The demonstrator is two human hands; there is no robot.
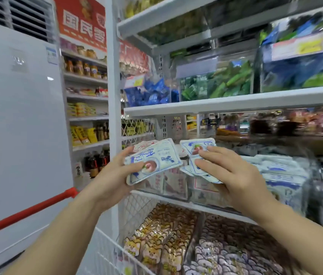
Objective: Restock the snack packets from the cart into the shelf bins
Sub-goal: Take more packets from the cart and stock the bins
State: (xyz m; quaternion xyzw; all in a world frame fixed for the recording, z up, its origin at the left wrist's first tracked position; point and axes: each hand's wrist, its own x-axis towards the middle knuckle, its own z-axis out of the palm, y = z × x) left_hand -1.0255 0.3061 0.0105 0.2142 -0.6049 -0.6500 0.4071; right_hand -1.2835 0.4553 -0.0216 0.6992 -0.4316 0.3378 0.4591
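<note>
The left hand [115, 171] grips a stack of white snack packets [152, 161]; beside it, the right hand [230, 173] grips more packets [196, 147] before the shelf bin [176, 187].

A fan of white-and-blue snack packets [156, 157] is held in the left hand [115, 175], and a second bunch [194, 147] is gripped by the right hand [234, 175]. Both are raised before a clear shelf bin [176, 185] where similar packets are seen. A red cart handle [27, 211] is seen at lower left.
</note>
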